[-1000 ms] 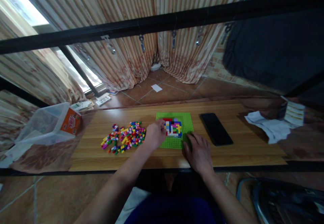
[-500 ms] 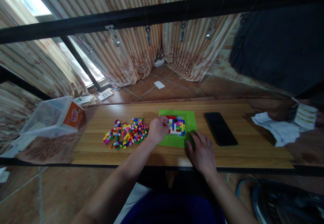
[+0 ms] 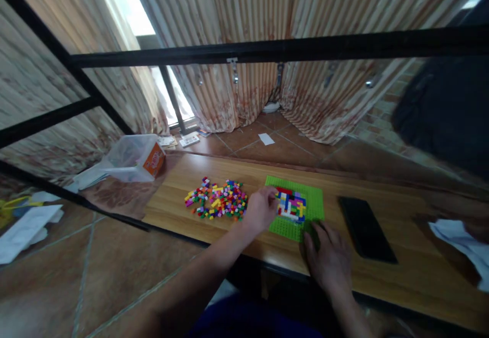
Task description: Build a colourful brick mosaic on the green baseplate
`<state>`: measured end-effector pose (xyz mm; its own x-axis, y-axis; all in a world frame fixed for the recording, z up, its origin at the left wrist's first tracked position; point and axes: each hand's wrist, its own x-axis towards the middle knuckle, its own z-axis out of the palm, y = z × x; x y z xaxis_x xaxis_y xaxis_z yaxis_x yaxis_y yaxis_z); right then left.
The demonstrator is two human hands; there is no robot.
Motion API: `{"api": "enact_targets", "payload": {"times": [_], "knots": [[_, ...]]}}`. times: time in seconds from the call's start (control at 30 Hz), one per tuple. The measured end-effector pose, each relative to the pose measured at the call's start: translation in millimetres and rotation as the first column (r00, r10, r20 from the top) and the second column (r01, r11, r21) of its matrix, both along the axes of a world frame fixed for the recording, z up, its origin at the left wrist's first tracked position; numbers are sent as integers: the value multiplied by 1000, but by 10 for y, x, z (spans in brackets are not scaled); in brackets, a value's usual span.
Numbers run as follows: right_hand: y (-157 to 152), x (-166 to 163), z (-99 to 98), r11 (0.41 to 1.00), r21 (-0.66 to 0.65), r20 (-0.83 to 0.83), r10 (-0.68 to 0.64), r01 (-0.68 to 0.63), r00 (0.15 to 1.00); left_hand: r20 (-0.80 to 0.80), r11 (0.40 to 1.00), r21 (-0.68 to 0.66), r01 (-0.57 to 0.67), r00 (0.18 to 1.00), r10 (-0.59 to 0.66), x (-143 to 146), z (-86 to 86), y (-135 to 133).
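A green studded baseplate lies on the wooden board, carrying a block of multicoloured toy bricks. At the left edge of that block is my left hand, its thumb and fingertips pinched together. Whatever the pinch holds, if anything, is too small and hidden to make out. My right hand rests with fingers stretched and slightly apart over the baseplate's near right corner. Left of my left hand, a loose pile of small bricks in many colours is spread on the wood.
A black phone lies right of the baseplate, with crumpled white paper beyond it. Past the left end of the wooden board stands a clear plastic box with an orange label. A black metal bar crosses above the far side.
The head view has turned left and tilted, so the board now slopes across the picture. Both hands keep nearly the same places at the baseplate, the left still pinched beside the bricks.
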<state>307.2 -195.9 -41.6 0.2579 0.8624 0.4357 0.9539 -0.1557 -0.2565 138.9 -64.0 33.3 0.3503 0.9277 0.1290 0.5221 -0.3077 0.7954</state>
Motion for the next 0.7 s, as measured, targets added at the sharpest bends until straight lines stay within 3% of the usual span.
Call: {"api": "enact_targets", "payload": {"times": [0.1,0.23,0.33,0.4,0.53,0.7], "knots": [[-4,43,-43,1000,0,19,12,-12,1000,72,988,117,-104,993,96,-300,29,-105],[-10,101,-99,999,1,40,37,-37,999,58,917,211,-339,941,334,-991,-16,-118],[-14,125,-117,999,-12,73,38,-38,997,-33,804,191,-563,815,579,-1608,-117,-33],[-13,132,-118,999,-14,90,44,-43,995,-123,745,168,-645,737,665,-1957,-189,36],[-8,132,-104,999,2,100,51,-51,994,-267,788,132,-602,744,613,-2321,-302,149],[-14,121,-91,999,-17,88,45,-43,995,-302,846,104,-523,794,528,-2286,-378,264]]}}
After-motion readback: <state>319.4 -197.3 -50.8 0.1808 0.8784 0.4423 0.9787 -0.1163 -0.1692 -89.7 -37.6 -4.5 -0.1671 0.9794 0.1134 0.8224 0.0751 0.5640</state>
